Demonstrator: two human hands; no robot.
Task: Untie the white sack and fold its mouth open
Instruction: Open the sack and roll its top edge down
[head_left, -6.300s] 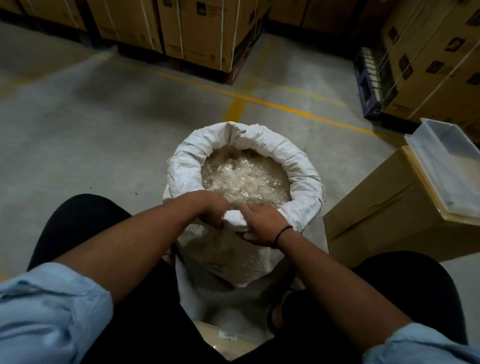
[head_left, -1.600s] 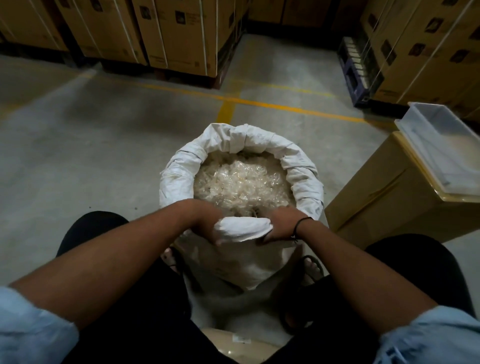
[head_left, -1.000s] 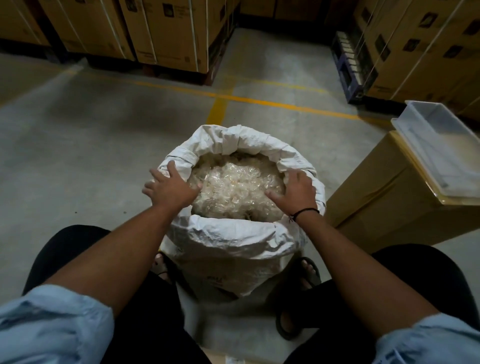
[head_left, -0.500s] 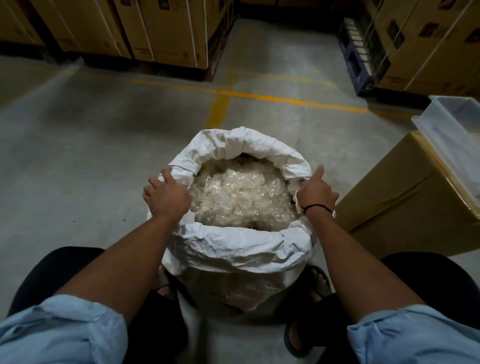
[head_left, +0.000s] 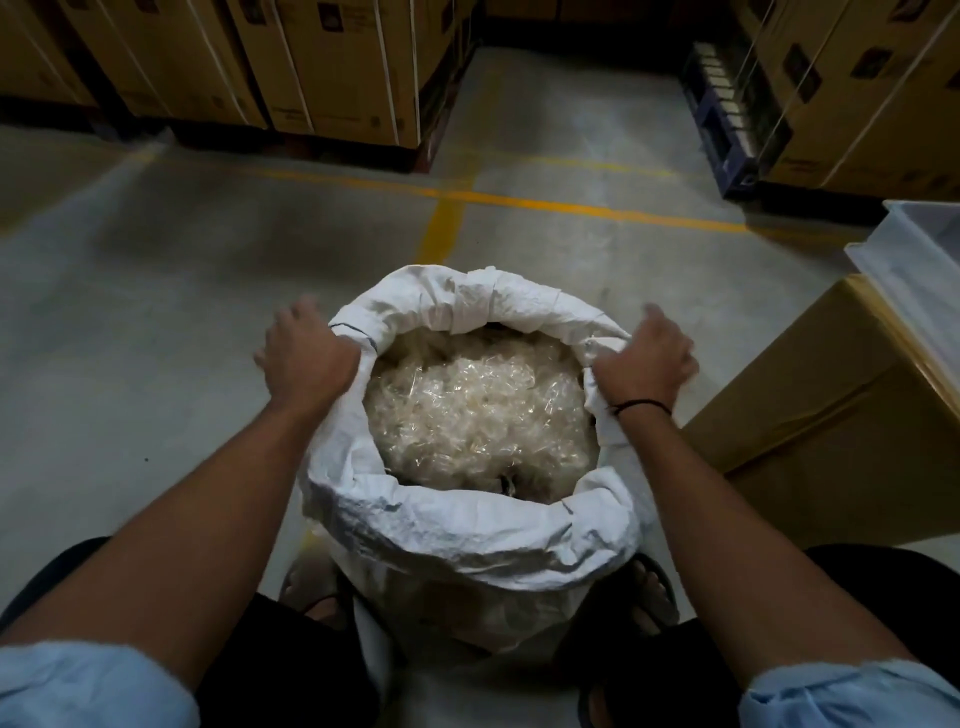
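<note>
At the white sack (head_left: 467, 540) rim, both hands' grip holds cloth, seemingly; no legible labels.

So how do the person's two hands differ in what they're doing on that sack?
The left hand lies on the outside of the white sack's rolled rim with fingers spread and blurred, while the right hand is bunched around a fold of the rim. The right wrist wears a thin black band; the left wrist is bare. Both hands sit level on opposite sides of the open mouth.
</note>
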